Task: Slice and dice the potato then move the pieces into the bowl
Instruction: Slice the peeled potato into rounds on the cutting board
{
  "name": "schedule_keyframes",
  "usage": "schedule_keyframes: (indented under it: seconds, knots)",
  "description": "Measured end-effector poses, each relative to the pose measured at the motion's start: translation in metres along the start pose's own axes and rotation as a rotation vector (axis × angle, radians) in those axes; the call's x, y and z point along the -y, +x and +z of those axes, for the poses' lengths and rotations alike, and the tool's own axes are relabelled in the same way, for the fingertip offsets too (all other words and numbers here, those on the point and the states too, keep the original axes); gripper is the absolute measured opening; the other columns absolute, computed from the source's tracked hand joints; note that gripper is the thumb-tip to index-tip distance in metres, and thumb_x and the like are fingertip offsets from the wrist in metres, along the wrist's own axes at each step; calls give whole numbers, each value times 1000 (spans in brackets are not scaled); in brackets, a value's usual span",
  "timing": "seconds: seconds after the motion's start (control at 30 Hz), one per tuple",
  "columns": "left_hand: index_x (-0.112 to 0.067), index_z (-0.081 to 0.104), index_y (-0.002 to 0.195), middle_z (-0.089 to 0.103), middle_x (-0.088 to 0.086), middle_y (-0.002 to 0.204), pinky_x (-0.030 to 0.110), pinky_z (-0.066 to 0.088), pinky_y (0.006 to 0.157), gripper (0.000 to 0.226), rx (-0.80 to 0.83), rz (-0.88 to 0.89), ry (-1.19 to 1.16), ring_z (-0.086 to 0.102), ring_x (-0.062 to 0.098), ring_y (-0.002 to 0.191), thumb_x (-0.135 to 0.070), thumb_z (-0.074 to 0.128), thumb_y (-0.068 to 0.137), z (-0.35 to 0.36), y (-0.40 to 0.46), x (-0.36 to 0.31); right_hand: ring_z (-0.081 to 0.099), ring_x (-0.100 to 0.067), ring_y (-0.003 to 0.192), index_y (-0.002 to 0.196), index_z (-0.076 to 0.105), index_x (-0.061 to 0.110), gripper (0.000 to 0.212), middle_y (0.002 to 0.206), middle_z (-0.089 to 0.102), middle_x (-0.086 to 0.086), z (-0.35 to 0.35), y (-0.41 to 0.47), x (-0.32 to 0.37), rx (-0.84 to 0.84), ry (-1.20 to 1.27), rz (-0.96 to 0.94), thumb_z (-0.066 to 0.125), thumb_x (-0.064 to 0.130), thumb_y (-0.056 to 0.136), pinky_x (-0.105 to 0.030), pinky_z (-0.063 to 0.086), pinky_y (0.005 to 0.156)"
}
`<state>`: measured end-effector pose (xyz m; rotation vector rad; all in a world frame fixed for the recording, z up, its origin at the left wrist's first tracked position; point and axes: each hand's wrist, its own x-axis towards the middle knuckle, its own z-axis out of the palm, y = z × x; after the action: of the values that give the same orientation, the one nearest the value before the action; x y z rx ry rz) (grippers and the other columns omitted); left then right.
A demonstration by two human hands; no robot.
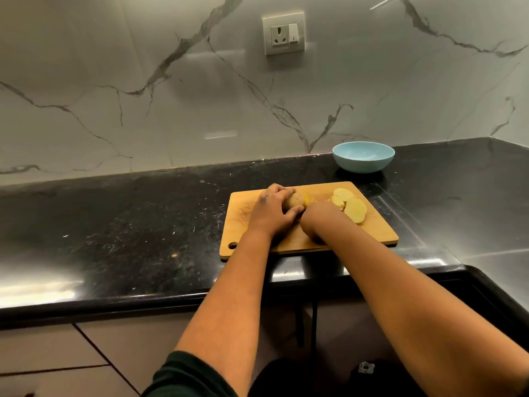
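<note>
The left hand (273, 212) lay over the uncut part of the potato (296, 200), fingers curled across its top and thumb tucked against its near side, so it held the potato down on the wooden cutting board (249, 239). Most of the potato was hidden under that hand; only its brown-skinned right end and a pale yellow cut face showed. Its long axis ran roughly left to right across the board, with the cut face turned toward the right.

The right hand (319, 217) sat just beside the cut face, its back toward the camera and its fingers folded out of sight underneath. Whether it gripped a knife or anything else could not be made out, since no blade or handle showed clearly.

Just right of that hand, several round slices (350, 206) lay flat and overlapping on the far right part of the board, some partly covered by the wrist.

Beyond the board's far right corner, apart from it, a light blue bowl (363, 156) stood upright on the black countertop (128, 224) near the marble wall (143, 96).
</note>
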<state>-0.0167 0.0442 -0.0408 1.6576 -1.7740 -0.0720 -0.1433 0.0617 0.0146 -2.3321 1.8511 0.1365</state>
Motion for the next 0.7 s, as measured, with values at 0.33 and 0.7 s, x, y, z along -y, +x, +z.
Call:
schedule_keyframes:
  seconds: [0.33,0.7]
  knots:
    - [-22,50,143,52,1,134,25,39,97,57,16,-7,4,50,17,120,-40,65,91,-7,-8,-4,42,-17,64,97,52,1,18,79,48,-10,-40,-28,-59,187,243,103,43,15,101,-25,40,58]
    - [-22,52,140,54,1,134,33,45,101,53,22,-58,-44,51,20,120,-37,66,90,-8,-7,-4,57,-25,113,142,44,9,41,128,55,-12,-2,-17,-25,-66,25,-22,40,11,101,-29,48,84]
